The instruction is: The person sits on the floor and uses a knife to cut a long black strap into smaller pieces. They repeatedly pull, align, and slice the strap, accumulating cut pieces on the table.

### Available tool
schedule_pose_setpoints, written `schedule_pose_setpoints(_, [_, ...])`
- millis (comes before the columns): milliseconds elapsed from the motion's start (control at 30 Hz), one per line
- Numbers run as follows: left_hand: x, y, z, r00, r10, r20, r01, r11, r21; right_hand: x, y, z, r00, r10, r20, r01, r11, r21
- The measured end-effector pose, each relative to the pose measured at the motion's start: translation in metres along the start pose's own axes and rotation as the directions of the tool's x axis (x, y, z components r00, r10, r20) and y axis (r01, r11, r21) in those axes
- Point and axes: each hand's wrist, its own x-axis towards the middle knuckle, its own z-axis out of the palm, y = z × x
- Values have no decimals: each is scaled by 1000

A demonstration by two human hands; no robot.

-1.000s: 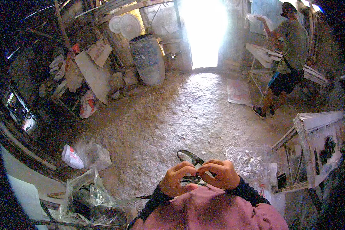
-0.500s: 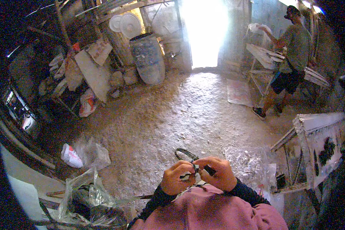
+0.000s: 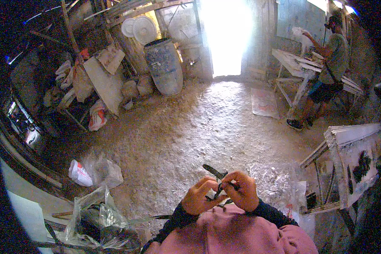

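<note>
Close in front of my chest, both hands work on a narrow black strap [image 3: 214, 171]. My left hand [image 3: 199, 196] pinches it from the left, fingers bent around its lower part. From the right, my right hand [image 3: 244, 191] grips the strap between thumb and fingers. One flat piece sticks up past my fingertips toward the far left, and a dark loose end shows below them. How the strap runs between my fingers is partly hidden. A pink garment [image 3: 228, 233] covers my front just below the hands.
Clear plastic bags [image 3: 99, 213] lie at the near left, with a white-and-red bag [image 3: 80, 172] beyond. A whitish wooden stand [image 3: 332, 169] is at right. Farther off, a person [image 3: 335, 59] handles whitish material at a worktable [image 3: 298, 63]. A blue drum [image 3: 164, 67] stands left of the bright doorway.
The strap's far loop has turned into a straight piece pointing up and left. My fingers have shifted on it. The other person has moved slightly right with the whitish material.
</note>
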Motion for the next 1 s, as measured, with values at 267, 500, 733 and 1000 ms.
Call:
schedule_pose_setpoints(267, [-2,2,-8,999,33,-18,-33,999,23,7,-9,-8,975,-152,164,187,956,-227])
schedule_pose_setpoints(500, [-4,4,-9,994,35,100,-36,999,10,7,-16,-17,955,-126,270,234,878,-417])
schedule_pose_setpoints(733, [-1,4,-10,996,53,75,-56,998,38,1,-7,-4,967,-241,83,255,907,-336])
schedule_pose_setpoints(1000, [1,2,-5,995,100,-9,-100,994,-45,-6,4,7,952,-300,-62,279,932,-231])
